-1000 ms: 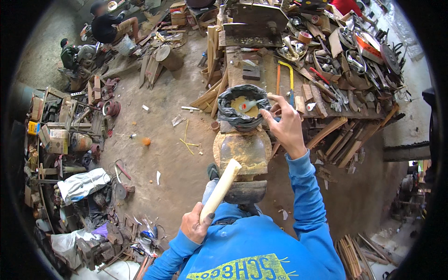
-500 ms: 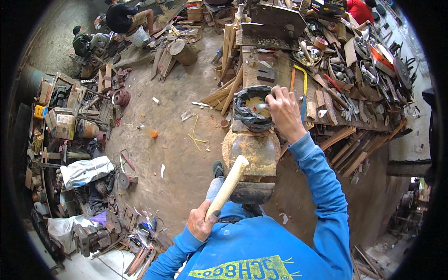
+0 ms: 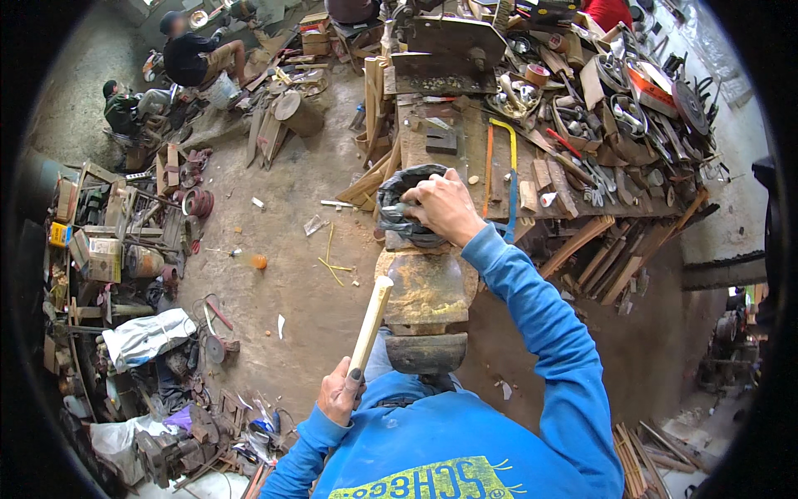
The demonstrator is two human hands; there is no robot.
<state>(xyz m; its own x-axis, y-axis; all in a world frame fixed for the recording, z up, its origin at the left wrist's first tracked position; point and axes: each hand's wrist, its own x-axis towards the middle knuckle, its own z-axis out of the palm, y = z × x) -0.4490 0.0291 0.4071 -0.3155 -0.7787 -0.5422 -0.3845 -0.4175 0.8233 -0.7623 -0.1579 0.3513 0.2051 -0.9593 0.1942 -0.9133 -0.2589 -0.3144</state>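
My left hand (image 3: 339, 392) is wrapped round the lower end of a pale, smooth wooden handle (image 3: 371, 324), which slants up and slightly right in front of my body. At the bench end sits a round container lined with a black plastic bag (image 3: 389, 187). My right hand (image 3: 440, 204) reaches over its right rim with curled fingers inside the opening. Whatever those fingers hold is hidden, and the hand covers most of the contents. Just below the container stands a rounded wooden block (image 3: 428, 287) dusted with sawdust, with a dark curved pad (image 3: 426, 353) at its near end.
A bow saw with a yellow and blue frame (image 3: 513, 166) lies on the bench right of the container. Beyond it are heaped tools and metal parts (image 3: 573, 116). An orange-tipped bottle (image 3: 252, 259) lies on the floor at left. Two people (image 3: 195, 58) sit at the far left.
The whole view has shifted, so things sit further left. My right hand has moved further over the container; the small white, red-marked thing by its fingers is now hidden. My left hand keeps the handle.
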